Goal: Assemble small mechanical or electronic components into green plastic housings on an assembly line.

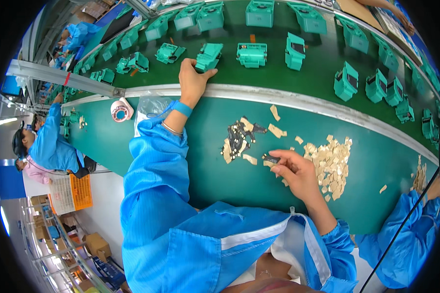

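Observation:
My left hand (193,82) reaches over the metal rail. Its fingers and thumb are closed around the lower end of a green plastic housing (209,54) on the dark green belt. Low over the table, my right hand (298,172) pinches a small flat black piece (270,158) between thumb and fingertips. Left of that hand lies a small heap of black pieces (237,139) mixed with beige ones. Beside the same hand, a larger pile of small beige pieces (331,163) spreads out. A few loose beige scraps (277,130) are scattered between the two.
More green housings (252,54) stand in rows along the belt (318,73). A metal rail (278,96) divides belt from table. A tape roll (121,111) and a clear plastic bag (151,107) sit at the left. Co-workers in blue sleeves (401,244) work on both sides.

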Tool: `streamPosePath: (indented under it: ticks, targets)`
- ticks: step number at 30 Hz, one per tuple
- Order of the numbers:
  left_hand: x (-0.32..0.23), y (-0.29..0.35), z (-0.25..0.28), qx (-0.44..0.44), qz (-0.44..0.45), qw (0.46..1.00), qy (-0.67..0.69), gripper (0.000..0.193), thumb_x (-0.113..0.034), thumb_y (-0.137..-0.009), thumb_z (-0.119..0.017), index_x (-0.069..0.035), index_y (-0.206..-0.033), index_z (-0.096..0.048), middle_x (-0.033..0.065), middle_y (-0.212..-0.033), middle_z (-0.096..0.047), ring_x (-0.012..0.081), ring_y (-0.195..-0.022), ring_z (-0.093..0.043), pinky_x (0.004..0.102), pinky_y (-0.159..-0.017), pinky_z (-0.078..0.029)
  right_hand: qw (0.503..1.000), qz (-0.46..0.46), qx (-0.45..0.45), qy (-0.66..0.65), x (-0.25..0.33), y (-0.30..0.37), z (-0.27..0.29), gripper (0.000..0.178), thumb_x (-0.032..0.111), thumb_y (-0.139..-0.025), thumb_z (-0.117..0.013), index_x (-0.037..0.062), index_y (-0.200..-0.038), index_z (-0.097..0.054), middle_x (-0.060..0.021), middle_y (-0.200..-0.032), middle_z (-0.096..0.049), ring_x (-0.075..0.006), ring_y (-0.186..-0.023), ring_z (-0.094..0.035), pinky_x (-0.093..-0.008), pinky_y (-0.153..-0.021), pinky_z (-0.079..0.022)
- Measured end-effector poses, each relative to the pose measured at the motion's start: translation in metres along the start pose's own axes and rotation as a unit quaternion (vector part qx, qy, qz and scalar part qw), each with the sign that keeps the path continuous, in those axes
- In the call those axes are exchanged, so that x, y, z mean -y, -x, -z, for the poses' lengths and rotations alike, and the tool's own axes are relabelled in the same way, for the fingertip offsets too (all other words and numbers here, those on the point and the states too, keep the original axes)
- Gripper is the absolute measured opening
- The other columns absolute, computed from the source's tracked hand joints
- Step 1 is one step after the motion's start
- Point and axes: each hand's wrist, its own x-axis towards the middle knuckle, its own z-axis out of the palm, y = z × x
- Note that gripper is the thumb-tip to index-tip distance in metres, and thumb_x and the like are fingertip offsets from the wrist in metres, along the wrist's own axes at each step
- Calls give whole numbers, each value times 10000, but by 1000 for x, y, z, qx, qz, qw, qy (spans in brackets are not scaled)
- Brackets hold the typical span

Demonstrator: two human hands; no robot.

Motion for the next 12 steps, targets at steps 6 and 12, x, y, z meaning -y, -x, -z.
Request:
streamPosePath:
  ticks: [6,12]
  targets:
    - [16,-8,13,73,-11,996,-58,728,-479,-545,-832,94,-897,-552,211,-901,-605,365,-909,-524,431,-780,-453,993,-3,-3,-118,6,-3,-4,456,-70,-815,-593,40,-1252,-528,-38,-807,-595,-80,-697,-557,-211,-643,-463]
    - [15,4,18,-28,-35,997,-60,956,-486,-574,-818,110,-1218,-439,217,-1083,-549,346,-1028,-493,422,-882,-416,995,10,-6,-103,1,-7,-3,601,-84,-808,-601,78,-1357,-418,-81,-874,-640,-94,-727,-582,-232,-678,-487]
